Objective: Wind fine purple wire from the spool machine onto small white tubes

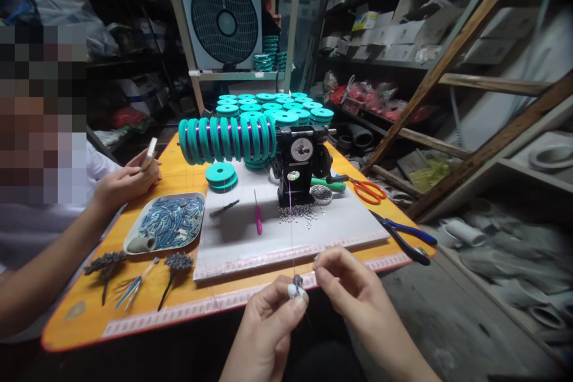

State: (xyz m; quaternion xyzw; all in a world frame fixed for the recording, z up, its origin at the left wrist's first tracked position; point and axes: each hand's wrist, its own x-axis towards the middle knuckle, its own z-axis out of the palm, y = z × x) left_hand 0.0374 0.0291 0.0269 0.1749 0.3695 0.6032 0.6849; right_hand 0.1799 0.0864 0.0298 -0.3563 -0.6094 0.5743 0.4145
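Observation:
In front of the table's near edge, my left hand (pixel 275 313) pinches a small white-and-grey piece (pixel 295 287) between thumb and forefinger. A thin line (pixel 290 221) runs from that piece up toward the black winding machine (pixel 301 161). Just to the right is my right hand (pixel 347 277), its thumb and fingertips closed together; what they hold, if anything, is too small to make out. Beyond my hands, a white board (pixel 250 259) carries a pink-handled hook (pixel 258 219), a dark slim tool (pixel 225 209) and loose small metal beads (pixel 298 215).
Teal spools (pixel 228 140) sit on the machine's shaft, with more stacked behind. Blue-handled pliers (pixel 405 236) and orange-handled scissors (pixel 369 191) lie at the right. A tray (pixel 129 242) of blue pieces stands left, near another person's hand (pixel 123 185) holding a phone (pixel 150 154).

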